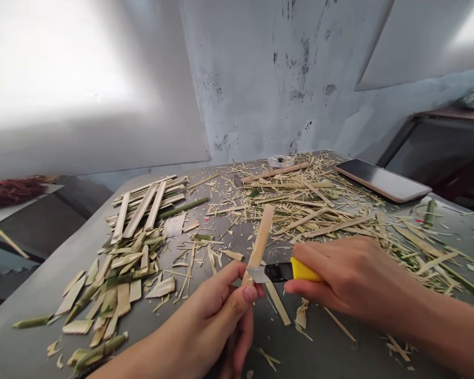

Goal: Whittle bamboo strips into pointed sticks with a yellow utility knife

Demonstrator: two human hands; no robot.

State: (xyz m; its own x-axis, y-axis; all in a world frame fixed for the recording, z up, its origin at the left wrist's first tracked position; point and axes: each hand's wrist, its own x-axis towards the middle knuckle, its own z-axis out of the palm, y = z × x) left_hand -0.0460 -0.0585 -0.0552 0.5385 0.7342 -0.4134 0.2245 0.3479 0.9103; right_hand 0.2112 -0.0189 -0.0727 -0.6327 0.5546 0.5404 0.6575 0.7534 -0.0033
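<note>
A pale bamboo strip [263,234] rises at a slant from my left hand [221,308], whose thumb and fingers are closed around its lower part. My right hand [335,273] grips a yellow utility knife [303,270] with a black front section. Its blade lies against the strip just above my left thumb, pointing left. Below the knife, a thin pale sliver [277,303] rests on the grey table.
Split bamboo strips [142,208] and short offcuts [118,295] are heaped at the left. Shavings [324,216] spread across the back and right. A phone [383,180] lies at the back right, near a clear round object [281,161]. A wall stands behind.
</note>
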